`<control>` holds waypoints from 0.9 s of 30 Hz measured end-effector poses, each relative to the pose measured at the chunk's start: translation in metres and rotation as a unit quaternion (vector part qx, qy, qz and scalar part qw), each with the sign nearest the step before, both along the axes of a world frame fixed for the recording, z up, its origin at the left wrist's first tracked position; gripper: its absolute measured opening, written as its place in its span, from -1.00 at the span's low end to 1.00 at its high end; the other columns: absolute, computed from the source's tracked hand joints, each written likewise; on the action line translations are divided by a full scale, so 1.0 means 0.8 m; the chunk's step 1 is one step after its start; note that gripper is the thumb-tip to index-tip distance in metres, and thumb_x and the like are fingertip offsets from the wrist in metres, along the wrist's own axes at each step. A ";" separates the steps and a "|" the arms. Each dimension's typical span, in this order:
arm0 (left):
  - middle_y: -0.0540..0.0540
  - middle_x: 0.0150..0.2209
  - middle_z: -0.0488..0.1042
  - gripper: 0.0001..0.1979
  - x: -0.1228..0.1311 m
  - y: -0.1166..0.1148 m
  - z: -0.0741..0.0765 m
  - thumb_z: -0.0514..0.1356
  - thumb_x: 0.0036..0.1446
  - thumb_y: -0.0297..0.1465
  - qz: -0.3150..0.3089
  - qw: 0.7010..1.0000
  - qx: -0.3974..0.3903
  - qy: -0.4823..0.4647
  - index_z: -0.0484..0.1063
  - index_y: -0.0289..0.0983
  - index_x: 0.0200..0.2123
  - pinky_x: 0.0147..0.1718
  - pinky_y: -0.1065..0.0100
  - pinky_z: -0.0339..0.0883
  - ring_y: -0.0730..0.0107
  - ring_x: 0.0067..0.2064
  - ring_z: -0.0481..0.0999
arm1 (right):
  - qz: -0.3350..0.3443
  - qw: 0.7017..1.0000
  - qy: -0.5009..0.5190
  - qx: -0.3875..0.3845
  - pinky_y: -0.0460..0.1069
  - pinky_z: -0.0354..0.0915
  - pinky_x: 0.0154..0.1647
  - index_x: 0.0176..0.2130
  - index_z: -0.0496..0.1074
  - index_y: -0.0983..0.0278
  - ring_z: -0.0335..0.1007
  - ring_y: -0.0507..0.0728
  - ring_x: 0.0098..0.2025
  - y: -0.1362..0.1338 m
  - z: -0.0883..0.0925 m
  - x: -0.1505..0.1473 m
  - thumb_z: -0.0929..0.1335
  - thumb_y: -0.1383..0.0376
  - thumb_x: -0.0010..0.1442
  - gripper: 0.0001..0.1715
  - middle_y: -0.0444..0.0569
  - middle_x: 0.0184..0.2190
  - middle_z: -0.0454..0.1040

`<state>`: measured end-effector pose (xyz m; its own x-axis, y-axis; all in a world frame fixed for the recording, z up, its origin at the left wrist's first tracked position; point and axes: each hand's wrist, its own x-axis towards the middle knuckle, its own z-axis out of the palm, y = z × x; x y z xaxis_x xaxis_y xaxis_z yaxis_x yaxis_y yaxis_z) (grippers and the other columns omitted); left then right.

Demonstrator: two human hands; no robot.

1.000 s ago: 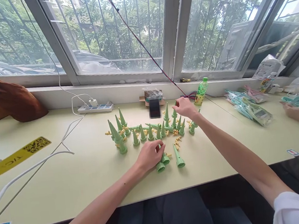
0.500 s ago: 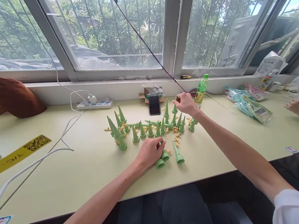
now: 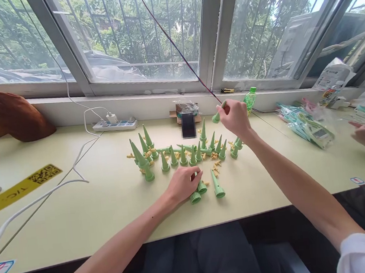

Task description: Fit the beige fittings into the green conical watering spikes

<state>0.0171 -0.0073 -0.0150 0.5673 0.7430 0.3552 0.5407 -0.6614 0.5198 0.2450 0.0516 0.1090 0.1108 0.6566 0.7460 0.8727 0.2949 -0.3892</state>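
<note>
My right hand [image 3: 234, 116] is closed around a green plastic watering spike [image 3: 216, 117], raised above the back of the table and tilted. My left hand [image 3: 184, 183] rests low on the table, fingers curled over two lying green watering spikes [image 3: 196, 197] whose open threaded ends face me; its fingertips are partly hidden. Just right of it lies a single spike [image 3: 218, 190] with a hole in its side. Beyond my hands, several spikes [image 3: 183, 157] stand upright in a row, others lie behind them, and small yellow valves [image 3: 217, 164] are scattered among them.
A taller group of spikes [image 3: 143, 160] stands at the left. Behind are a small cardboard box [image 3: 175, 111], a power strip [image 3: 119, 125] and a green bottle [image 3: 250, 99]. At right lie plastic-bagged items [image 3: 308, 127], with another person's hand [image 3: 363, 132] near them. A white cable [image 3: 77, 165] crosses the left side.
My right hand has lifted a spike out of the group, moving up and slightly right. My left hand stays where it was. The other person's hand at right has shifted slightly.
</note>
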 end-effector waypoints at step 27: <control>0.02 -0.61 0.38 -0.65 -0.003 -0.007 0.010 0.06 0.31 -0.30 -0.043 0.999 -0.001 0.003 0.48 -0.27 -0.47 -0.49 0.43 0.13 0.52 -0.58 0.24 | 0.192 0.971 0.050 -0.135 -0.07 0.10 -0.49 -0.33 0.41 0.27 0.07 0.02 -0.58 -0.074 -0.110 -0.029 0.24 -0.02 0.34 -0.54 -0.17 -0.64 0.25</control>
